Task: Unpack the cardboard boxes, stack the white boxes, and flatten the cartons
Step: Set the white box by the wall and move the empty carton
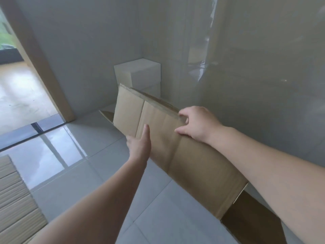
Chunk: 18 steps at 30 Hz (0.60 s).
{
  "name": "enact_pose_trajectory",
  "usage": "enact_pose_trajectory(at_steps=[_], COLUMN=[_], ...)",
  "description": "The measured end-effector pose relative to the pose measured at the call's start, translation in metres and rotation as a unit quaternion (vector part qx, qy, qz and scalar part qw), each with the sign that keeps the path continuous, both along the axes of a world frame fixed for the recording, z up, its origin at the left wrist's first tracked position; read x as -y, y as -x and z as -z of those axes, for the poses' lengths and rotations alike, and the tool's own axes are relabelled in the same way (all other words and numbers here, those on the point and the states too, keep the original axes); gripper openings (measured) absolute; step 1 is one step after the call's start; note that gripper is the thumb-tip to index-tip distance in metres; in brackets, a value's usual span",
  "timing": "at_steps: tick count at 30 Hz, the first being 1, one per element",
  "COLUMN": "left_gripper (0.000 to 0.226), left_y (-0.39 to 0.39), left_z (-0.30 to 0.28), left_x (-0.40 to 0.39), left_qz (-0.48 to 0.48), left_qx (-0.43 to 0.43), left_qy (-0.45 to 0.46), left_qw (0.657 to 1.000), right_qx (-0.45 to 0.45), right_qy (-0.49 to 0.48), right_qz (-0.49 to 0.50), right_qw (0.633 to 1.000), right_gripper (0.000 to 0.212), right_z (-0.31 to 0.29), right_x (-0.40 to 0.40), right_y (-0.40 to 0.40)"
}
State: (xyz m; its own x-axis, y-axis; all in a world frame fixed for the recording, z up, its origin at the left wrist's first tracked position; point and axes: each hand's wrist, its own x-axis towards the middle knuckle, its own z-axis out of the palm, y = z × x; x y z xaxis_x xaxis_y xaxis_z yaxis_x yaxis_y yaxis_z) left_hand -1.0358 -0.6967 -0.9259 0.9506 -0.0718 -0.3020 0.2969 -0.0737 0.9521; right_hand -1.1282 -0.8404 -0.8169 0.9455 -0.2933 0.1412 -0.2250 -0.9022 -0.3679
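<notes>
left hand (139, 145): arm extended, fingers straight, pressing flat | right hand (197, 123): arm extended, fingers curled, thumb pinching an edge

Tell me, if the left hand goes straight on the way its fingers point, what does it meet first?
The left hand lies flat against the cardboard carton, fingers pointing up and away. Sliding on, it would probably pass the carton's top edge and then reach the white boxes in the corner, though depth is unclear.

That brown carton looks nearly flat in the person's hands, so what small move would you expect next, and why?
Probably lowering the flattened carton onto the cardboard already lying on the floor by the wall. The right hand grips its top edge, the left hand lies flat against its face, and the white boxes already sit stacked in the corner.
</notes>
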Motion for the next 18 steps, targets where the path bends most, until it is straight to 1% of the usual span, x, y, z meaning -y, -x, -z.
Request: enact_pose_trajectory(at_steps=[1, 3, 6, 8, 10, 12, 15, 18], left_gripper=[0.094, 0.084, 0.066, 0.052, 0.042, 0.042, 0.043, 0.042], left_y=[-0.004, -0.011, -0.015, -0.013, -0.006, 0.004, 0.027, 0.052], left_z=[-0.010, -0.030, -0.049, -0.051, -0.046, -0.032, -0.008, 0.009], left_x=[-0.005, -0.014, -0.029, -0.033, -0.028, -0.017, 0.010, 0.047], left_qz=[-0.024, -0.040, -0.015, 0.022, 0.073, 0.132, 0.227, 0.294], left_qx=[0.055, 0.153, 0.229, 0.258, 0.266, 0.267, 0.274, 0.298], left_qy=[-0.013, -0.034, -0.109, -0.169, -0.193, -0.225, -0.278, -0.304], left_qw=[0.998, 0.987, 0.967, 0.951, 0.942, 0.928, 0.892, 0.856], right_qx=[-0.024, -0.057, -0.085, -0.089, -0.091, -0.095, -0.112, -0.114], right_qy=[-0.026, -0.075, -0.079, -0.066, -0.058, -0.051, -0.028, -0.025], right_qz=[-0.021, -0.066, -0.109, -0.109, -0.089, -0.064, -0.017, 0.033], right_qw=[0.999, 0.993, 0.987, 0.988, 0.990, 0.992, 0.993, 0.993], right_gripper=[0.031, 0.007, 0.015, 0.010, 0.009, 0.010, 0.010, 0.013], right_z=[0.000, 0.005, 0.023, 0.034, 0.041, 0.045, 0.053, 0.063], right_x=[-0.008, -0.025, -0.045, -0.045, -0.033, -0.014, 0.026, 0.068], right_y=[0.001, 0.001, 0.004, 0.009, 0.014, 0.023, 0.043, 0.070])
